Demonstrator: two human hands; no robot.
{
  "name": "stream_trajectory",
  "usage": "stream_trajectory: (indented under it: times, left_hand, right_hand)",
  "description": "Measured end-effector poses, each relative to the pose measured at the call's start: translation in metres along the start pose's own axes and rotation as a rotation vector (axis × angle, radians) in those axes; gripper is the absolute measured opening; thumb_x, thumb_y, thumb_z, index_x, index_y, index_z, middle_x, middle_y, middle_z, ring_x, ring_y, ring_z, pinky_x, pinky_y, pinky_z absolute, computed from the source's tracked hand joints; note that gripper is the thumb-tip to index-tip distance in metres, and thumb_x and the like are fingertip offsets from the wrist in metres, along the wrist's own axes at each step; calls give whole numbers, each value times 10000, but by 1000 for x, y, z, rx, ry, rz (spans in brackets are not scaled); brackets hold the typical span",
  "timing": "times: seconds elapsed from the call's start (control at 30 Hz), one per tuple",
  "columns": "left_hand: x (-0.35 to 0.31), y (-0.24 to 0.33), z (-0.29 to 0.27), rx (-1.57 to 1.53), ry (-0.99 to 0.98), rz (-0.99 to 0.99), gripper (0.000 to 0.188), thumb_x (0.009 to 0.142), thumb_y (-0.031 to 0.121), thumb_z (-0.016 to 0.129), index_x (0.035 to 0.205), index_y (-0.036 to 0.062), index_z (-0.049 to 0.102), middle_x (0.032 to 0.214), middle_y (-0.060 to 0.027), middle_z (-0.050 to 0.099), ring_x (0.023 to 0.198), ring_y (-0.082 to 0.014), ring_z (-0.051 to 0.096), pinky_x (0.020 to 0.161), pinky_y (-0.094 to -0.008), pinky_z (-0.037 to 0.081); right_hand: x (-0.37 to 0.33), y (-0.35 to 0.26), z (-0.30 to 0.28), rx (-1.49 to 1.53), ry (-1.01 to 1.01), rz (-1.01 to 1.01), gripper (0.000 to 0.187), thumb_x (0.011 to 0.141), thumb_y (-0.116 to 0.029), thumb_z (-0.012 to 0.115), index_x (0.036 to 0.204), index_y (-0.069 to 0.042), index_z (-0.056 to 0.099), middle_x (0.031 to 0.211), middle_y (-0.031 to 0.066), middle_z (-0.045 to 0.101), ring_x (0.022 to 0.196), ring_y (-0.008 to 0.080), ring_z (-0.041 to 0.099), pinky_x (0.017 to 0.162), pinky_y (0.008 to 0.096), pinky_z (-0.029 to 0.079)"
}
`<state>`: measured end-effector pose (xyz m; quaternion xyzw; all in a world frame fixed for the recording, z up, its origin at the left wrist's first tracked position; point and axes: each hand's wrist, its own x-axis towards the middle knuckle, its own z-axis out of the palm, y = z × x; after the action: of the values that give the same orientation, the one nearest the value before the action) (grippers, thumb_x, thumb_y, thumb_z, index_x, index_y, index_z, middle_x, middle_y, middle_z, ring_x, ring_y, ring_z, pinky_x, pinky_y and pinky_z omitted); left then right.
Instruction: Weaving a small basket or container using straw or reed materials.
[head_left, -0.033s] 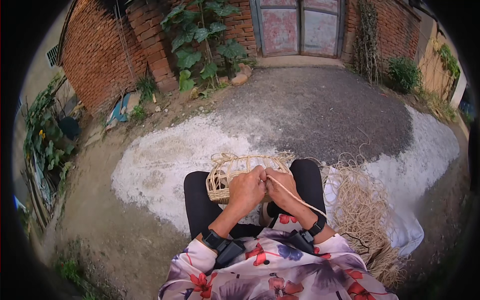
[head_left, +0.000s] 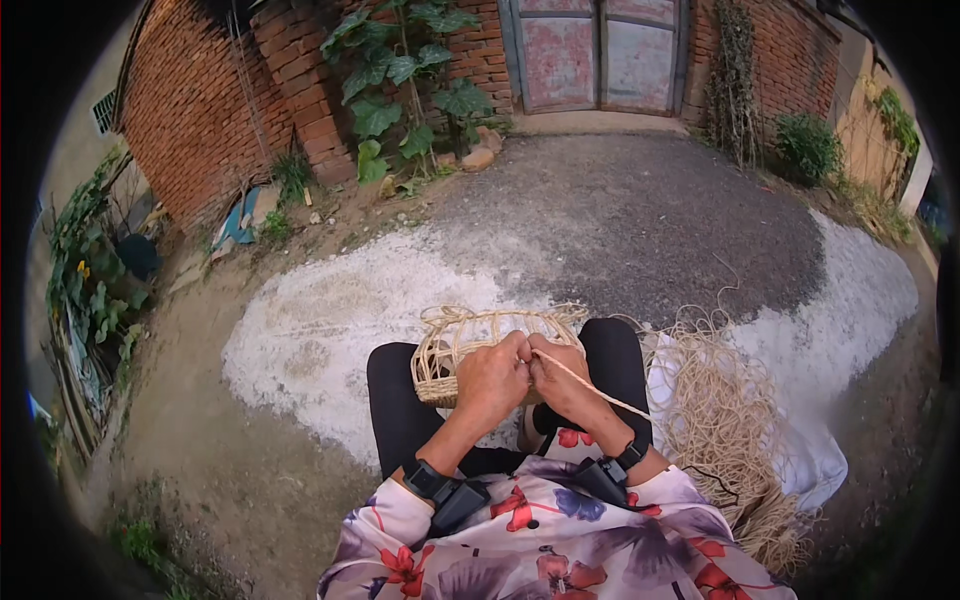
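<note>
An open-mesh woven basket (head_left: pixel 440 366) of pale straw-coloured cord lies across my lap, between my knees. At its near side my left hand (head_left: pixel 492 378) is closed on the weave, thumb and forefinger pinched together; what lies under the fingers is hidden. Touching it, my right hand (head_left: pixel 562 380) is closed too, with a twisted cord (head_left: pixel 606 394) coming out at its thumb. The cord passes over the back of this hand and off to the right, past my knee. A large tangled heap of the same cord (head_left: pixel 715 405) lies beside my right leg.
Under the heap is a white sack (head_left: pixel 815 465). Pale, powdery-looking patches (head_left: pixel 350 290) and a dark gravelly patch (head_left: pixel 640 220) cover the ground ahead. Farther off stand a double metal door (head_left: pixel 600 55), brick walls (head_left: pixel 200 110) and a leafy climbing plant (head_left: pixel 400 70).
</note>
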<state>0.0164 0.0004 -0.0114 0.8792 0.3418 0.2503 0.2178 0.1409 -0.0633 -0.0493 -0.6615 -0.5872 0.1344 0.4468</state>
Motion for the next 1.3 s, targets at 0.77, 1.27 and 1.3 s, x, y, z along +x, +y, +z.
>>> stream_trajectory:
  times: [0.77, 1.27, 1.3]
  left_hand:
    - [-27, -38, -32, -287, 128, -132, 87, 824, 21, 650, 900, 27, 608, 741, -43, 647, 590, -66, 547, 540, -239, 434]
    - [-8, -1, -4, 176, 21, 244, 85, 814, 136, 635, 873, 97, 681, 749, -107, 674, 696, -319, 660, 615, -437, 500]
    - [-6, 3, -4, 164, 8, 205, 77, 807, 122, 623, 867, 104, 668, 707, -118, 661, 676, -335, 654, 607, -454, 496]
  right_hand:
    - [-27, 15, -27, 844, 15, 305, 215, 903, -66, 599, 1100, -35, 521, 696, -37, 488, 506, 21, 408, 420, 189, 292]
    - [-22, 39, -31, 1151, 75, 308, 129, 950, -149, 595, 1020, -43, 573, 832, 29, 621, 706, 105, 596, 653, 260, 503]
    - [-19, 37, -28, 1153, 75, 307, 129, 950, -149, 595, 1020, -43, 573, 832, 29, 621, 706, 105, 596, 653, 260, 503]
